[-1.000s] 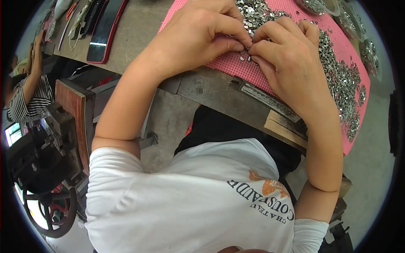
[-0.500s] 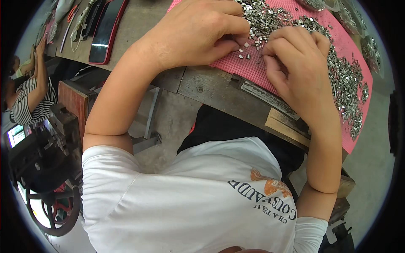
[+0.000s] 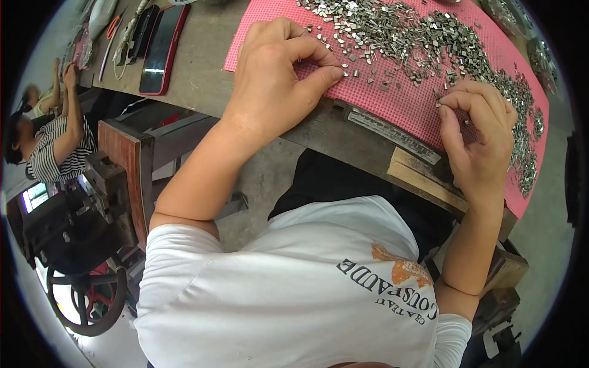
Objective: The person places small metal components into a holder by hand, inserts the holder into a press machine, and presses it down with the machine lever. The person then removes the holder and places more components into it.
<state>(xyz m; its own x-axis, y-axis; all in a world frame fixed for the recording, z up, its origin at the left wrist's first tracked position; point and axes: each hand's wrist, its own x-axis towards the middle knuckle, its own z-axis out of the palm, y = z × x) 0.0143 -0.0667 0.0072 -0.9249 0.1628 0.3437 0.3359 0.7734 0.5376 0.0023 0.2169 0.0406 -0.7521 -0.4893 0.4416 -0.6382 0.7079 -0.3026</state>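
Observation:
Many small shiny metal pieces (image 3: 405,37) lie heaped and strewn over a pink mesh-textured mat (image 3: 392,101). At the mat's left part, my left hand (image 3: 276,70) is closed in a pinch, thumb and forefinger meeting beside a few loose pieces; whatever sits between the tips is too small to make out. Further right, my right hand (image 3: 481,132) pinches a small metal piece (image 3: 438,105) between thumb and forefinger, just over the mat's near part. Its other fingers are curled. A few single pieces lie between the two hands.
A red-cased phone (image 3: 162,52), orange-handled scissors (image 3: 113,27) and a white cord (image 3: 126,43) lie on the table's left. A metal strip (image 3: 392,135) runs along the near edge. Bags of pieces (image 3: 543,61) are far right. A handwheel machine (image 3: 86,300) and people (image 3: 58,144) are left.
My hands have moved apart: the left one back to the left, the right one rightward and nearer me. The mat and scattered pieces between them now show.

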